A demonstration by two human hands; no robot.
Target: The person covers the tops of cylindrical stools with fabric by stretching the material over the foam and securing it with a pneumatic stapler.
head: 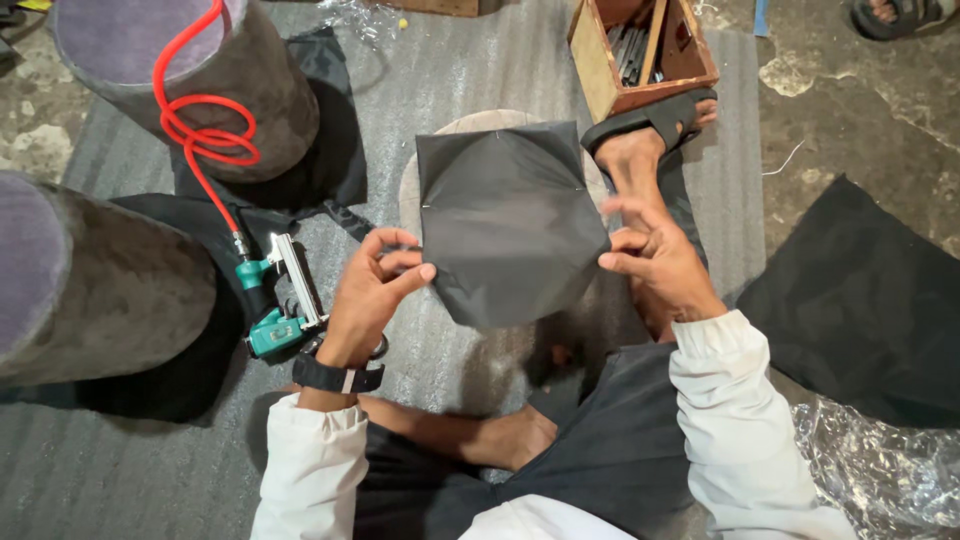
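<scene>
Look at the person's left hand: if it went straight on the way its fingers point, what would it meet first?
The left hand points right, its fingertips already pinching the edge of the black fabric. Going on, it would likely press into that fabric first; the right hand lies beyond.

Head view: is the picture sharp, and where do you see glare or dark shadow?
In the head view, both hands, left hand and right hand, and the black fabric piece look sharp; the clear plastic wrap shows small bright glints; the black cloth at right is very dark, with little detail; the grey cushions bulge slightly near the left edge.
</scene>
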